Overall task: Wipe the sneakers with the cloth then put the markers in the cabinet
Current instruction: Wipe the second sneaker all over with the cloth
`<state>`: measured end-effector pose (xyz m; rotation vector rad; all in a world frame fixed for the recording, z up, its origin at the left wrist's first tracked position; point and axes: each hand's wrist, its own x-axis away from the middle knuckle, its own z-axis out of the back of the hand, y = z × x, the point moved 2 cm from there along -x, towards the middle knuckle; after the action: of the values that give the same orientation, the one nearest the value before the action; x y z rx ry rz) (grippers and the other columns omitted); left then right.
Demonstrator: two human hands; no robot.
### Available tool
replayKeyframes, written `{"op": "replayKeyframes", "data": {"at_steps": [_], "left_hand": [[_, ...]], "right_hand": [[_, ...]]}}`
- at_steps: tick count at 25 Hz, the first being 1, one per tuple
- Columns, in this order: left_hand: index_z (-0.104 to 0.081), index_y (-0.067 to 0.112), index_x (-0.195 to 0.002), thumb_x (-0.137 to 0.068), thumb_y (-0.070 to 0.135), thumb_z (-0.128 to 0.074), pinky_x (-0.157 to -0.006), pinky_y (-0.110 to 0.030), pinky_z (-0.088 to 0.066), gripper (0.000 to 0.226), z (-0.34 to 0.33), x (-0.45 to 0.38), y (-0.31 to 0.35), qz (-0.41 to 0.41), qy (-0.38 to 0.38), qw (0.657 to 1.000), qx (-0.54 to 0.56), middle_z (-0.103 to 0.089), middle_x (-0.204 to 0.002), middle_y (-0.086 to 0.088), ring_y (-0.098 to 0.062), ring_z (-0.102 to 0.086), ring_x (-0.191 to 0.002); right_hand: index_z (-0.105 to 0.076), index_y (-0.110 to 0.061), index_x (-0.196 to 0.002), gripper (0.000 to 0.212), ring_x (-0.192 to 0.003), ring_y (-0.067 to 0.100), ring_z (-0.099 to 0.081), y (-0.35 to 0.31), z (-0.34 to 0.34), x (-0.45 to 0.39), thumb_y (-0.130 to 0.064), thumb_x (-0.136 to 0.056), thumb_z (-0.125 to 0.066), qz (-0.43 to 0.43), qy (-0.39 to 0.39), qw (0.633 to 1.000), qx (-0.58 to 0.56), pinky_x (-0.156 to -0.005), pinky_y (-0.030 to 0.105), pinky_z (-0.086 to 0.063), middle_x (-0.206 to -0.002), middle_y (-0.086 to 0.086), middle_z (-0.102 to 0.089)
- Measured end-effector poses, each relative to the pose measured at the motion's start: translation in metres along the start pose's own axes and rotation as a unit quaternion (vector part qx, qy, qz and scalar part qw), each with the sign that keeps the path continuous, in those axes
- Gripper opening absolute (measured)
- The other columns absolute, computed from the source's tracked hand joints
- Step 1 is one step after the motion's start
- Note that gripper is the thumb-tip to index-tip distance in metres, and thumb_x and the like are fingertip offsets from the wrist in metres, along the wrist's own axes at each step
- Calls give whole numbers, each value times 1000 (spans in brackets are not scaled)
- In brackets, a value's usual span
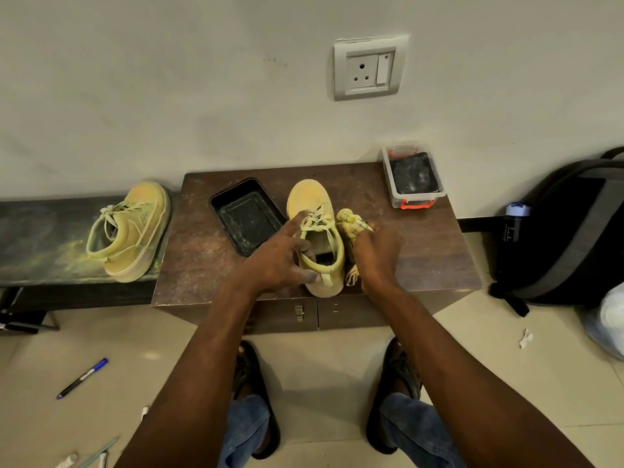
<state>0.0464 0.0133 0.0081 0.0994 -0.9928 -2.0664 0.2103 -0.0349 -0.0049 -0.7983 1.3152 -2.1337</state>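
Sneaker [317,228] number one stands on the brown cabinet top [422,238], toe toward the wall, and both hands are on it. My left hand [280,261] steadies it: thumb hooked inside the collar at the heel, index finger stretched forward onto the laces, so the hand grips the shoe at its opening. My right hand [378,255] is curled round the cloth [351,228], a crumpled yellow-stained rag pressed against the shoe's right flank.

To wipe well, I'd judge the left hand should hold firm so the shoe cannot slide on the dusty top, while the right draws the cloth in long strokes from toe to heel, turning to a cleaner fold as it loads with yellow powder. The toe cap looks heavily dusted and probably needs several passes.

Just left of the shoe lies a black tray [248,216], nothing in it but smears of residue. At the back right corner sits a clear box [412,177] with orange clasps and dark contents I cannot identify.

Further out, the second sneaker [130,231] waits on the low bench [37,241], powder around it. A blue marker [82,379] lies on the floor at left
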Motion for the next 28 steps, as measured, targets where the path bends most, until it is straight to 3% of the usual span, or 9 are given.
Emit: {"op": "replayKeyframes", "data": {"at_steps": [5, 9, 13, 18, 20, 23, 26, 28], "left_hand": [[-67, 18, -91, -73, 23, -79, -104, -33, -39, 22, 4, 11, -8, 41, 6, 999, -29, 1, -160, 15, -15, -27, -141], [-63, 29, -85, -71, 24, -80, -105, -36, -38, 22, 14, 23, -21, 88, 44, 995, -24, -18, -159, 5, -17, -31, -139], [-64, 26, -87, -70, 22, -82, -104, -41, -40, 25, 24, 32, -36, 132, 59, 989, -8, -29, -155, 0, -20, -40, -133], [-64, 26, -97, -73, 19, -80, -96, -30, -37, 30, 37, 49, -52, 149, 100, 983, 25, -29, -154, 1, -18, -41, -132], [-62, 29, -99, -74, 18, -78, -91, -30, -42, 31, 40, 54, -57, 148, 118, 981, 45, -42, -145, 2, -19, -49, -123], [-60, 30, -98, -76, 16, -76, -82, -33, -50, 31, 43, 59, -66, 140, 130, 978, 81, -59, -111, 4, -20, -58, -100], [-58, 30, -100, -78, 14, -74, -82, -36, -51, 32, 47, 59, -72, 138, 142, 976, 91, -58, -109, 5, -18, -57, -95], [-55, 29, -105, -79, 14, -74, -78, -30, -44, 35, 46, 56, -72, 129, 124, 981, 73, -52, -111, 8, -13, -52, -93]], "right_hand": [[-60, -10, -70, 25, -58, 12, -48, -4, -10, 14, 0, -85, -44, -1, -16, 1000, 9, -48, 25, -36, -66, 3, -57], [-64, -13, -75, 28, -55, 9, -46, -4, -25, 29, 2, -85, -42, 23, -89, 996, -15, -45, 19, -35, -64, 0, -57], [-66, -14, -74, 30, -54, 6, -44, -7, -47, 40, -1, -88, -43, 16, -129, 990, -55, -48, 22, -35, -62, -4, -57], [-63, -26, -73, 36, -54, 5, -43, -12, -66, 51, -1, -89, -42, 28, -152, 986, -61, -49, 21, -34, -59, -10, -55], [-64, -28, -78, 35, -55, 2, -45, -16, -75, 55, -3, -92, -43, 32, -159, 984, -70, -49, 16, -36, -64, -11, -58], [-68, -25, -87, 33, -60, 2, -48, -17, -87, 56, -4, -93, -43, 25, -161, 983, -89, -47, 11, -37, -69, -10, -62], [-71, -19, -102, 30, -62, 0, -51, -14, -95, 57, -8, -95, -44, 29, -167, 983, -70, -48, 9, -37, -76, -10, -65], [-71, -18, -101, 30, -61, -1, -51, -13, -96, 57, -7, -95, -44, 39, -170, 982, -78, -49, 10, -39, -75, -11, -65]]}}
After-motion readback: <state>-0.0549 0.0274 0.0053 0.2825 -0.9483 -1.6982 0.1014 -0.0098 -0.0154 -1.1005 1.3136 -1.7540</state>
